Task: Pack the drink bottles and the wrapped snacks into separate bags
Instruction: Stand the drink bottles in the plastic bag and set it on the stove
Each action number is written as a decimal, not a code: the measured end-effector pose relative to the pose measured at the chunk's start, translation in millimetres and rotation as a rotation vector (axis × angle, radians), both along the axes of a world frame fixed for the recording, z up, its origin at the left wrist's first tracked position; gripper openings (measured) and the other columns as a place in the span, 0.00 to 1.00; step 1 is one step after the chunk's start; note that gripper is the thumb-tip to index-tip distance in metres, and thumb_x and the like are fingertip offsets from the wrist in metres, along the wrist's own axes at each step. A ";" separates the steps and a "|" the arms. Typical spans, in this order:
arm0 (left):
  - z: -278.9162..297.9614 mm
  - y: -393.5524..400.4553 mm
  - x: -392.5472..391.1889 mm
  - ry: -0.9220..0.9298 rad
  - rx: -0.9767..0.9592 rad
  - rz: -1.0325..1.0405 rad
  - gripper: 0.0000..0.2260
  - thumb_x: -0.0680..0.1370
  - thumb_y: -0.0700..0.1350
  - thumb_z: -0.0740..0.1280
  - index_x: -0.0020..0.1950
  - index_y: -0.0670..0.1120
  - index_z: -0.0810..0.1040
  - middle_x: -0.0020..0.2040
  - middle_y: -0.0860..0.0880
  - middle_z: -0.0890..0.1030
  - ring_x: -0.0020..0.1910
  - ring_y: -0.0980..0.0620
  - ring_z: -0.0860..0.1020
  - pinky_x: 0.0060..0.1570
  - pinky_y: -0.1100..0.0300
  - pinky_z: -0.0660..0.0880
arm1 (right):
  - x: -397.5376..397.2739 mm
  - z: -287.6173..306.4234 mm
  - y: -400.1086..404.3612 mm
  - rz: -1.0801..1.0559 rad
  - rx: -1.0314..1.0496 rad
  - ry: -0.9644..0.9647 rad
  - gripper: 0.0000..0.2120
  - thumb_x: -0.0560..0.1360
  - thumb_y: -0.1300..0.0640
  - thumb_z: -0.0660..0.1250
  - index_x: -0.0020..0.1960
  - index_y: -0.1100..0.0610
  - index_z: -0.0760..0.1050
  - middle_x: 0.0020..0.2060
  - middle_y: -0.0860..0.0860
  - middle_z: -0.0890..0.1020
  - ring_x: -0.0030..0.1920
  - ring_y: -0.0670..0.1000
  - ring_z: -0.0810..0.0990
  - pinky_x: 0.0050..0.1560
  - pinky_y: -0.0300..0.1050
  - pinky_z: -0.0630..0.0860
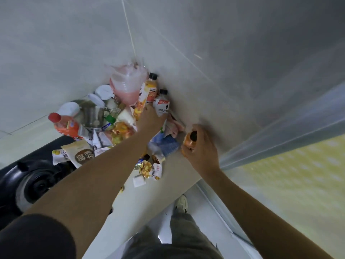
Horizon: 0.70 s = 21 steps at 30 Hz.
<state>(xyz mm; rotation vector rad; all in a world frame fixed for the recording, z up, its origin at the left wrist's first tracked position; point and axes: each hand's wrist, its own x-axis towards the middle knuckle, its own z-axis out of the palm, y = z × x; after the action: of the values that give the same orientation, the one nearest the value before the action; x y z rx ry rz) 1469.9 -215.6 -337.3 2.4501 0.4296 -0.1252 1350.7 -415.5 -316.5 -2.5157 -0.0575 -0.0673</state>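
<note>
Drink bottles and wrapped snacks lie heaped on a pale counter [173, 184]. My right hand [201, 146] grips a small orange bottle with a black cap [190, 140] at the heap's right edge. My left hand [151, 118] reaches into the far end of the pile, its fingers hidden among a white-labelled bottle [162, 105] and an orange-labelled bottle [151, 88]; whether it holds anything is not visible. A pink plastic bag [128, 81] stands behind them. A red-capped orange bottle [65, 126] lies at the left. Snack packets [82, 154] are scattered near the front.
A metal pot [91, 114] and white lids [103, 92] sit in the heap's left part. A black stove burner [33, 184] is at the lower left. A blue cloth [168, 144] lies under my arms. Tiled walls close in behind, a window frame [280, 139] at right.
</note>
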 end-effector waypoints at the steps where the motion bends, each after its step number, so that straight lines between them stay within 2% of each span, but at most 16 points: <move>1: -3.0 -3.1 3.2 -0.010 -0.030 0.039 0.33 0.74 0.63 0.72 0.70 0.45 0.69 0.62 0.44 0.78 0.59 0.42 0.79 0.54 0.50 0.76 | -0.9 -3.4 -1.7 -0.004 0.017 0.017 0.36 0.70 0.52 0.81 0.71 0.51 0.66 0.64 0.51 0.77 0.62 0.53 0.78 0.54 0.45 0.78; 4: -9.9 -6.9 8.6 -0.008 -0.038 0.091 0.33 0.71 0.63 0.74 0.68 0.46 0.70 0.58 0.47 0.79 0.55 0.45 0.80 0.49 0.52 0.77 | -1.2 -10.7 -5.7 -0.016 0.051 0.030 0.36 0.69 0.51 0.81 0.71 0.52 0.68 0.64 0.50 0.78 0.62 0.52 0.78 0.57 0.39 0.74; 9: -3.3 -10.3 3.2 -0.035 0.006 0.067 0.28 0.73 0.63 0.73 0.63 0.46 0.73 0.53 0.49 0.81 0.48 0.50 0.78 0.42 0.57 0.71 | 3.0 -4.6 -0.7 0.006 0.041 0.036 0.35 0.69 0.53 0.81 0.69 0.49 0.65 0.64 0.50 0.77 0.62 0.54 0.78 0.52 0.46 0.78; 12: 12.0 -6.2 -15.8 -0.091 0.009 0.041 0.28 0.72 0.64 0.75 0.60 0.46 0.72 0.50 0.52 0.79 0.45 0.52 0.75 0.40 0.57 0.70 | 5.4 5.7 7.0 0.041 0.037 0.035 0.32 0.69 0.52 0.80 0.68 0.50 0.67 0.62 0.49 0.78 0.60 0.54 0.79 0.49 0.44 0.75; 15: 26.6 3.2 -39.7 -0.138 -0.027 0.069 0.29 0.70 0.66 0.75 0.59 0.50 0.70 0.50 0.54 0.79 0.46 0.51 0.79 0.40 0.55 0.75 | 16.2 23.4 20.1 0.062 0.047 0.013 0.33 0.68 0.47 0.81 0.68 0.51 0.70 0.60 0.49 0.80 0.58 0.52 0.80 0.49 0.42 0.74; 18: 45.2 19.9 -65.4 -0.172 -0.041 0.127 0.28 0.70 0.65 0.75 0.58 0.50 0.69 0.51 0.51 0.82 0.47 0.49 0.81 0.39 0.55 0.76 | 30.0 48.5 41.9 0.091 0.018 -0.063 0.29 0.69 0.40 0.79 0.63 0.51 0.73 0.53 0.47 0.81 0.51 0.50 0.80 0.43 0.41 0.71; 21: 66.4 44.3 -94.0 -0.211 -0.051 0.197 0.31 0.70 0.65 0.76 0.63 0.47 0.70 0.55 0.48 0.83 0.51 0.47 0.81 0.46 0.50 0.79 | 39.2 69.1 67.0 0.131 0.045 -0.137 0.28 0.68 0.38 0.78 0.59 0.52 0.74 0.47 0.46 0.81 0.46 0.52 0.80 0.41 0.41 0.67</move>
<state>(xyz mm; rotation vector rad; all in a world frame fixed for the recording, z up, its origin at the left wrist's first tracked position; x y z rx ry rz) 1376.0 -171.2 -270.9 2.3257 0.5620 0.2016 1389.9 -348.4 -247.4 -2.4530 -0.2737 -0.1858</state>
